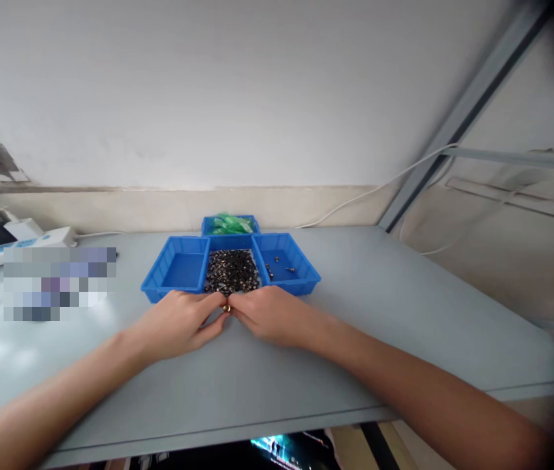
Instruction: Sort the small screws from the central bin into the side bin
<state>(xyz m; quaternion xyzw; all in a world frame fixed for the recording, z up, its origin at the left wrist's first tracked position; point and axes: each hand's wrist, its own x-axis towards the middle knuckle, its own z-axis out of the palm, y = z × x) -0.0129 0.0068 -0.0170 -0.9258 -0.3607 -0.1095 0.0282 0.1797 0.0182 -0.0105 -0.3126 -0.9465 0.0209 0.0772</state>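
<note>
Hands (227, 318) pinch brass part (227, 307) before parts-filled tray (232, 269).

Both my bare forearms run in from the bottom corners of the frame and converge just below its centre. My left hand (179, 323) lies palm down, fingers stretched toward the middle, thumb tucked under. My right hand (270, 314) mirrors it, knuckles up, wrist bent slightly inward. The fingertips (218, 301) of the two hands meet and pinch together at one spot, touching each other, both wrists low.
</note>
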